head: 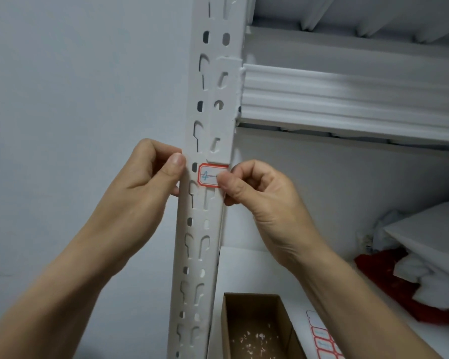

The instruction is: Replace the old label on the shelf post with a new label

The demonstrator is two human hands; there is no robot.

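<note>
A white slotted shelf post (205,229) runs up the middle of the view. A red-bordered white label (208,175) with a blue handwritten "4" is stuck on the post just under a bracket. My right hand (254,200) pinches the label's right edge between thumb and forefinger. My left hand (143,187) grips the post's left edge at the same height, thumb pressed on the post's front. A sheet of red-bordered labels (324,340) lies on the shelf board at the lower right.
An open cardboard box (257,327) with small paper scraps inside sits on the lower shelf beside the post. Red and white cloth (405,275) and a white board (430,231) lie at the right. A white shelf beam (347,97) crosses above. A plain wall is on the left.
</note>
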